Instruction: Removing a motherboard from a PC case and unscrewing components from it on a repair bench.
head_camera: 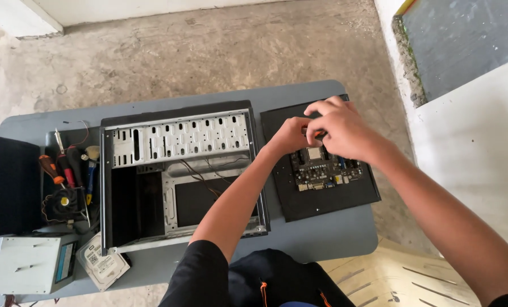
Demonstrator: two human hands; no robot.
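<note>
Can't really see what the right hand (345, 128) and left hand (291, 135) are pinching, just a sliver of orange between the fingers, and both hands cover the top half of the circuit board (322, 170). The chips and ports on it are too small to make out. The left forearm blocks part of the open computer case (174, 170), and the case's left bay is all shadow. The black box (6, 182) gets cut off at the left edge, the plastic chair (396, 278) at the bottom. The hard drive (102, 262) label is unreadable.
</note>
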